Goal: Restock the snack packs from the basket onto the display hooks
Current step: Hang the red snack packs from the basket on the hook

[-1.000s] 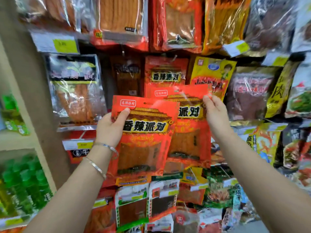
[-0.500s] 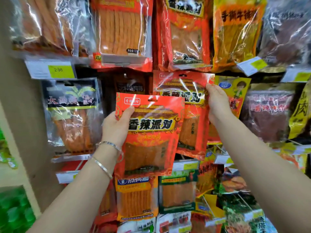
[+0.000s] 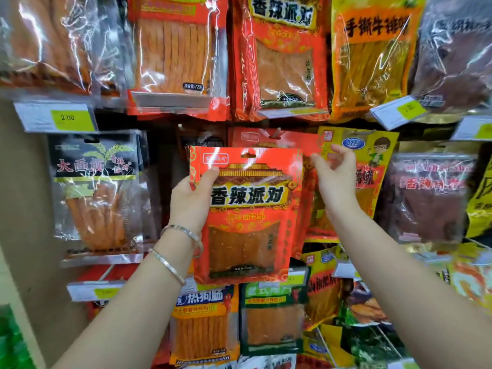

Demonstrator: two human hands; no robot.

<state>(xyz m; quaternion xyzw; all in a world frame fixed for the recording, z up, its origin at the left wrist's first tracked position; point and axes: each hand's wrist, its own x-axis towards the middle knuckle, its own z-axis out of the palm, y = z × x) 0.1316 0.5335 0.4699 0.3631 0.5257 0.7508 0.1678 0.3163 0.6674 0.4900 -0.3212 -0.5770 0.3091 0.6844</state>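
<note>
- Shelving filled the whole view: a shop display wall hung with rows of glossy plastic snack packs, edged at the left by a plain beige pillar (image 3: pixel 24 209).
- White price-tag strips with yellow-green labels (image 3: pixel 57 117) jutted out beneath the rows, one reading 2.00.
- The flat red foil snack pack with a gold banner of black characters (image 3: pixel 247 222) was held upright in front of the middle row, off any hook. Its slotted hanger hole was free at the top edge, and a clear window below showed a brownish sheet.
- The left hand (image 3: pixel 191 198) gripped this pack at its upper left edge, with the thumb on the front and the fingers hidden behind it. Two thin silver metal bangles (image 3: pixel 183 231) circled that wrist.
- The right hand (image 3: pixel 336 177) hovered just beside the pack's upper right corner with its fingers (image 3: pixel 343 153) loosely curled. Whether they pinched anything could not be told.
- A matching red pack on the display (image 3: pixel 255 137) hung directly behind, mostly covered.
- A yellow pack printed with a cartoon boy (image 3: pixel 372 150) hung behind the right hand.
- A black-topped clear pack of orange strips (image 3: pixel 93 182) hung to the left, crinkled and shiny.
- Above hung a larger red pack of the same design (image 3: pixel 282 62). Below were an orange-framed pack of thin sticks (image 3: pixel 205 323) and a green-bordered pack (image 3: pixel 271 320).
</note>
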